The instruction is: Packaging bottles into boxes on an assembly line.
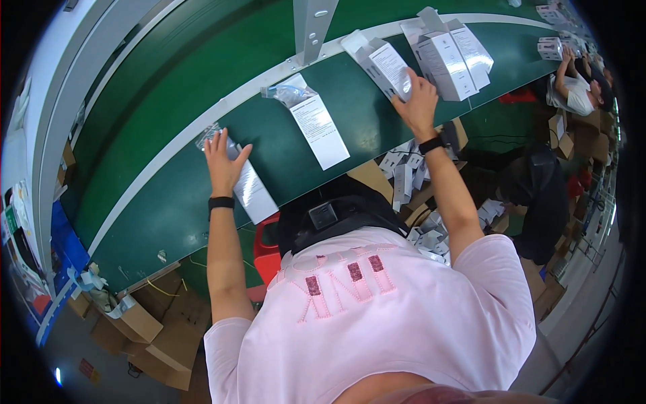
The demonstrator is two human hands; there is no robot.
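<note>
On the green work surface (370, 131) to the left lies a narrow white box (256, 194) with clear plastic (207, 137) at its far end. My left hand (225, 161) rests over that far end, fingers stretched and spread. A white printed box (389, 66) with a raised open flap is under my right hand (418, 104), whose thumb and fingers grip its near end. Between my hands stands another white box (319, 131), clear plastic with something bluish poking from its open top. More open white boxes (447, 64) stand together just beyond my right hand.
A grey metal post (311, 30) rises at the far rim. Cartons with small white boxes (404, 178) sit below the near edge, beside a red stool (267, 246). Empty brown cartons (158, 337) lie at lower left. Other people (575, 91) work at far right.
</note>
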